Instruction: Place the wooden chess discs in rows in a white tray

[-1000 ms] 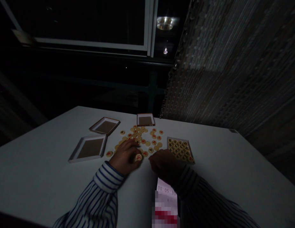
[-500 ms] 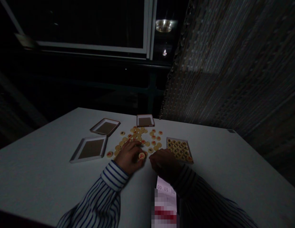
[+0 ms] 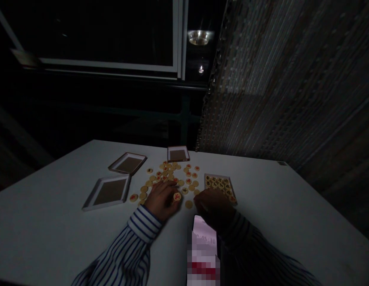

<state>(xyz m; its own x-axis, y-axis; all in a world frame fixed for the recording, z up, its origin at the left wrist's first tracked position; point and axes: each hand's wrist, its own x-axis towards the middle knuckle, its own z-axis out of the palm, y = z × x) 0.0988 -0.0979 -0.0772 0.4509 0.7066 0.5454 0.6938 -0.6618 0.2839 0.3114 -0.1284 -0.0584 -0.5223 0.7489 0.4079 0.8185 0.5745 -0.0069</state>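
Observation:
Between the thumb and fingers of my left hand (image 3: 162, 200) is a round Chinese chess piece (image 3: 177, 196) with a red character facing up. My right hand (image 3: 214, 205) is curled, dark and low over the table; its fingertips are hidden, so anything in them cannot be made out. A blank-faced piece (image 3: 189, 204) lies on the table just left of it. Beyond both hands spreads a loose group of pieces (image 3: 171, 176), some blank, some with red or black characters. Beside my right hand, a shallow box (image 3: 205, 183) holds rows of black-character pieces, partly covered by the hand.
Two shallow trays (image 3: 127, 190) (image 3: 110, 167) lie on the left of the white table (image 3: 62, 190), and a third tray (image 3: 178, 160) is at the back. A lit phone (image 3: 204, 234) lies near my right wrist. A bead curtain (image 3: 262, 99) hangs at the right.
My right hand has shifted slightly right and down, partly covering the box. A blank piece now shows between the hands. My left hand still grips the red-character piece. The view has shifted slightly.

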